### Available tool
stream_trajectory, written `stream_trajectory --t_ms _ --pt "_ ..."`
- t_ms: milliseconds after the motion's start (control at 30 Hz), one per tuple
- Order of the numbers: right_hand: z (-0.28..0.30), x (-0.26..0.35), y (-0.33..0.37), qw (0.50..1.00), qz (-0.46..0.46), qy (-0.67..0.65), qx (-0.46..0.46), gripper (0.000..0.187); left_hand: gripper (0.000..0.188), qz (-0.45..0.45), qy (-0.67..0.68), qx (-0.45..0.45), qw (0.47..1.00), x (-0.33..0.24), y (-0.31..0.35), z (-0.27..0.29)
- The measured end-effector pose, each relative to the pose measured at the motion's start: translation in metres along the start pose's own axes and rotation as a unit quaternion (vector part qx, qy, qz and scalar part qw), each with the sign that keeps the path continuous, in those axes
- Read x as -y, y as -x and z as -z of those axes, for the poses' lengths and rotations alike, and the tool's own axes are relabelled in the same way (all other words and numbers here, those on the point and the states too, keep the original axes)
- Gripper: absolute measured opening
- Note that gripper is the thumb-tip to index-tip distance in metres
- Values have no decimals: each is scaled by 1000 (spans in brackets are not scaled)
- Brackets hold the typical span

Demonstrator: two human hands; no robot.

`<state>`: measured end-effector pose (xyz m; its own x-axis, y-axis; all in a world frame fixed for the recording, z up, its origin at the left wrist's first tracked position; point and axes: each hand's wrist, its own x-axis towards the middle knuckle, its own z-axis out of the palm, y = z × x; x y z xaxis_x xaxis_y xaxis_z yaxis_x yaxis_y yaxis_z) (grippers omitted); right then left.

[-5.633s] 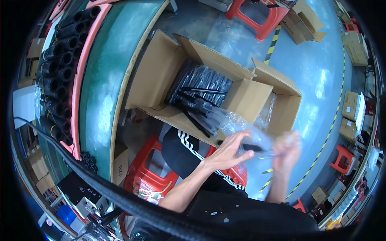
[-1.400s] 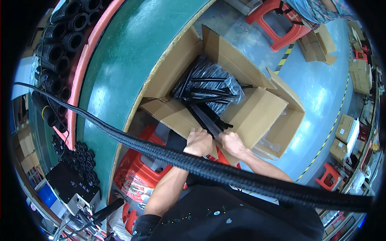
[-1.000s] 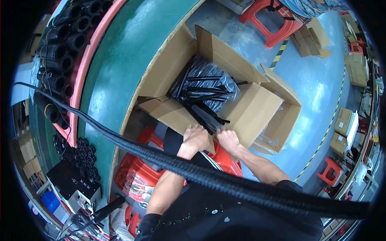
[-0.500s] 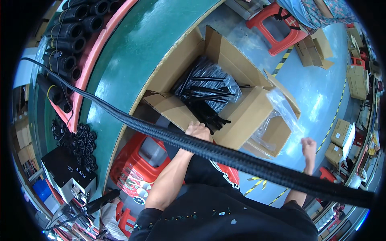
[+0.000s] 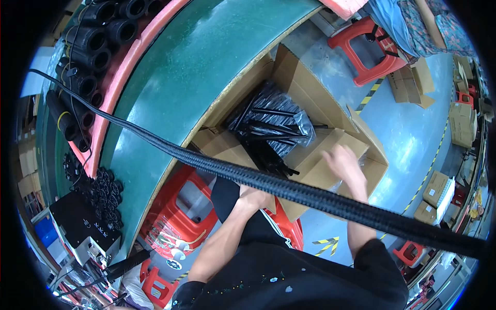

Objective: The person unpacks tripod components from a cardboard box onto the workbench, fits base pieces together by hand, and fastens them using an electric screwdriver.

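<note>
A cardboard box [image 5: 310, 67] stands with its flaps up in front of me. Inside it lie several black tubes [image 5: 274, 135] and clear plastic wrapping [image 5: 306, 128]. Just above the box's right flap [image 5: 336, 150], my right hand [image 5: 345, 164] has its fingers curled in, and I see nothing in them. My left hand [image 5: 254, 197] is low beside my thigh, close to the box's near side. The thick black braided cord [image 5: 217, 166] crosses in front of its fingers, hiding what they do.
On my left runs a green-topped table [image 5: 155, 67] with pink foam edging [image 5: 129, 62], black cylinders [image 5: 85, 39] and a black box-shaped device [image 5: 85, 222]. Red stools [image 5: 356, 72] stand near and far. At the top right a person [image 5: 434, 31] sits; more cartons [image 5: 462, 124] line the right side.
My right hand has swung left from beside the box to above its right flap. My left hand has drawn back from the near flap toward my thigh. The whole view has shifted slightly.
</note>
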<state>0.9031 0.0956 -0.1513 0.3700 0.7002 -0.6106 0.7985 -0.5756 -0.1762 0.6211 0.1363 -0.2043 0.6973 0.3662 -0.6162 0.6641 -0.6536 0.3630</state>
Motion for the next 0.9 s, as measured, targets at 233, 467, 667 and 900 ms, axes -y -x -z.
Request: stream_trajectory --t_ms 233,467,667,900 --pt "-134 -23 -176 984 -16 172 45 26 26 -12 27 23 999 -6 -12 12" --pt "-106 -45 -122 995 3 76 -66 19 26 -16 25 32 999 -9 -12 14" --pt "-19 -130 94 960 -126 -19 -251 11 27 -24 14 -8 1000 -6 -8 12" --pt "-92 -190 134 978 -174 50 -99 32 30 -32 35 -61 997 -2 -4 4"
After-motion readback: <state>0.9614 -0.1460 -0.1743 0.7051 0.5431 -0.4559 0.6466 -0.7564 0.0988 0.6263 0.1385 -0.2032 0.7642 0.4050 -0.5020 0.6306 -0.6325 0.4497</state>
